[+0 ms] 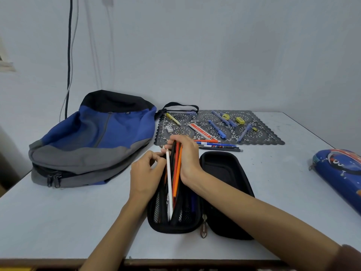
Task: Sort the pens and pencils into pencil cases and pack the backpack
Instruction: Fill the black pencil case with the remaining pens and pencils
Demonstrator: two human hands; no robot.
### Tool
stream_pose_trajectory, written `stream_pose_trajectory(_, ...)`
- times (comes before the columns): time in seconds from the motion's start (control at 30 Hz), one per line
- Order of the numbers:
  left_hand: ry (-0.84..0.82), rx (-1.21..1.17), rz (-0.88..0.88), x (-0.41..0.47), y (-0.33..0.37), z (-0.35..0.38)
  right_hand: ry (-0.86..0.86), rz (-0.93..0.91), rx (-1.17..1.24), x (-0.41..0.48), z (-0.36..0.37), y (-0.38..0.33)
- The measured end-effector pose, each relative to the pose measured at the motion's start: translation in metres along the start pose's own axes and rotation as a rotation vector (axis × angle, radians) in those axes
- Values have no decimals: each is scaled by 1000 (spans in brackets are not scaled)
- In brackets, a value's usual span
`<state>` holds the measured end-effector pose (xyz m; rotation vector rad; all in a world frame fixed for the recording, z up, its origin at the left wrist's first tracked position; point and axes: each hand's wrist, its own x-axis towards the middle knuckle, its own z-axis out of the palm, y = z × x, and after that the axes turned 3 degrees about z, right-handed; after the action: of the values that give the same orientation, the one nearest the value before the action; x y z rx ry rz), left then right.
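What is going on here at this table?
A person is packing a bundle of pencils into an open black case. The right hand grips the pencils, and the left hand pinches at their top ends. More pens lie on the mat behind. The backpack lies at the left, a blue case at the right.

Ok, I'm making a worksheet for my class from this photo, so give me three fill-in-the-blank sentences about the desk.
1. The right hand grips a bundle of ____ over the black pencil case.
2. That case is not zipped shut; it lies ____.
3. The backpack lies to the case's ____.
Missing words: pencils; open; left.
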<state>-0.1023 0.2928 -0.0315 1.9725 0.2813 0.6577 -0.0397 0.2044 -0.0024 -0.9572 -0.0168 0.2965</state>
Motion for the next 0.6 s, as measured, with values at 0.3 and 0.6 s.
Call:
stream_pose_trajectory(0.3, 19, 15, 44, 3, -3, 3, 127, -137, -381, 4, -3, 2)
stream_pose_trajectory(0.6, 5, 3, 49, 2, -2, 2, 4, -111, -613, 2, -13, -2)
